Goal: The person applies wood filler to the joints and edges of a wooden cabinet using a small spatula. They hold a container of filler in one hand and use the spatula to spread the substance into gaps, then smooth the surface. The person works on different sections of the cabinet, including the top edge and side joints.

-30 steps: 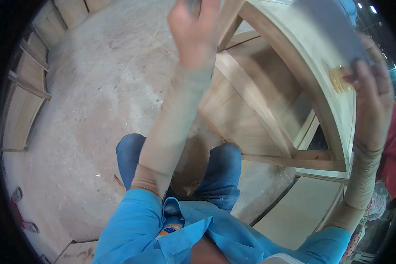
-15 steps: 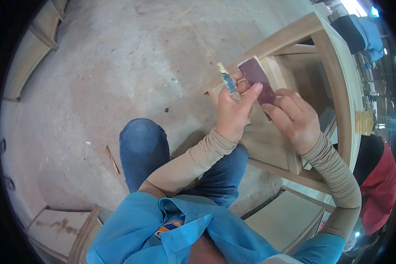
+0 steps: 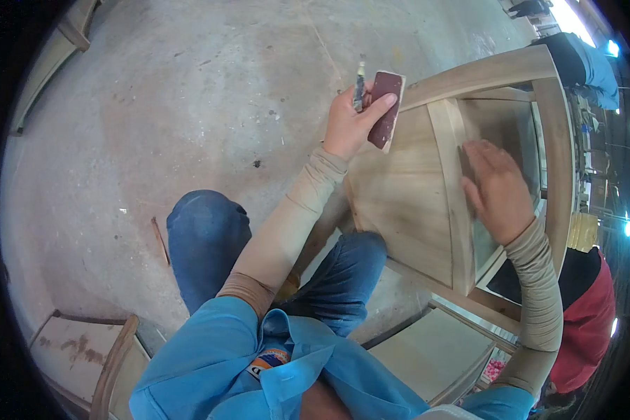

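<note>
While my left hand (image 3: 348, 122) pinches the sandpaper block (image 3: 386, 108) and a pencil (image 3: 359, 84), my right hand (image 3: 495, 190) lies flat, fingers released, on the wooden frame (image 3: 427, 189); the pencil could slip loose.

Floor (image 3: 189, 105): bare grey concrete, dusty and scuffed, under my knees.
Frame (image 3: 469, 161): the wooden piece I face rests on it.
Stick (image 3: 160, 240): thin, lying by my left knee.
Panels (image 3: 84, 350): flat at lower left.
</note>
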A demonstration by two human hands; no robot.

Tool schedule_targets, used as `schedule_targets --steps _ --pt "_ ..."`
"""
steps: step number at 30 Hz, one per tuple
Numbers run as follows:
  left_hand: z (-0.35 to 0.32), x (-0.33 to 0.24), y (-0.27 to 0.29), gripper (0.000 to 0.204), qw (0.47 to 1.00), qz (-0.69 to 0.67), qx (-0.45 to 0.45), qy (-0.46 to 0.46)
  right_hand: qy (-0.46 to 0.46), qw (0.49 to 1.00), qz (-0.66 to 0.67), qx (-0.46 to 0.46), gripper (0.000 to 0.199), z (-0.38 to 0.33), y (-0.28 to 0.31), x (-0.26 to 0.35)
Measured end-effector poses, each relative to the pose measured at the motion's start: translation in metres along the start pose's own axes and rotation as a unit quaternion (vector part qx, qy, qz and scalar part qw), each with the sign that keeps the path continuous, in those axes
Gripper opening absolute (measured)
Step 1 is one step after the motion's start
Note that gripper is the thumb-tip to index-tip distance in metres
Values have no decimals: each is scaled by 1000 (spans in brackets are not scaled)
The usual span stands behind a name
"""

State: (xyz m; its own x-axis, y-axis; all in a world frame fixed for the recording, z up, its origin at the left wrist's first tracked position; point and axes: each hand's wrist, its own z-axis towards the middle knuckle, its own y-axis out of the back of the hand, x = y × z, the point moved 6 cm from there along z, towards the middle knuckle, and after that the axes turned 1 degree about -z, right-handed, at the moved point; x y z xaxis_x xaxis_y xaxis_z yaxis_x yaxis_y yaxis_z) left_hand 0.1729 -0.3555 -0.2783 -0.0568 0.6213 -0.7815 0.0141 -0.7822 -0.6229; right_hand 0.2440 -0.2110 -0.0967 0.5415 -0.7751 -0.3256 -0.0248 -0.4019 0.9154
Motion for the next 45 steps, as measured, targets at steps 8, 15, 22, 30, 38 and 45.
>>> schedule_targets --steps 8,15,22,30,38,45 --pt "15 -31 -44 23 835 411 74 -358 -17 999 12 42 49 -9 -24 5" --pt "30 -73 -69 28 685 559 168 -436 -61 991 72 95 52 -12 -19 13" --pt "20 -78 -90 25 628 580 225 -469 -40 988 82 128 45 -19 -21 24" --pt "14 -61 -110 20 561 631 247 -475 -17 986 81 145 44 -25 -30 37" --pt "18 -79 -77 19 752 531 188 -343 17 994 100 29 30 -32 -24 43" --pt "29 -16 -38 22 892 362 145 -228 47 991 117 41 33 -28 -13 50"
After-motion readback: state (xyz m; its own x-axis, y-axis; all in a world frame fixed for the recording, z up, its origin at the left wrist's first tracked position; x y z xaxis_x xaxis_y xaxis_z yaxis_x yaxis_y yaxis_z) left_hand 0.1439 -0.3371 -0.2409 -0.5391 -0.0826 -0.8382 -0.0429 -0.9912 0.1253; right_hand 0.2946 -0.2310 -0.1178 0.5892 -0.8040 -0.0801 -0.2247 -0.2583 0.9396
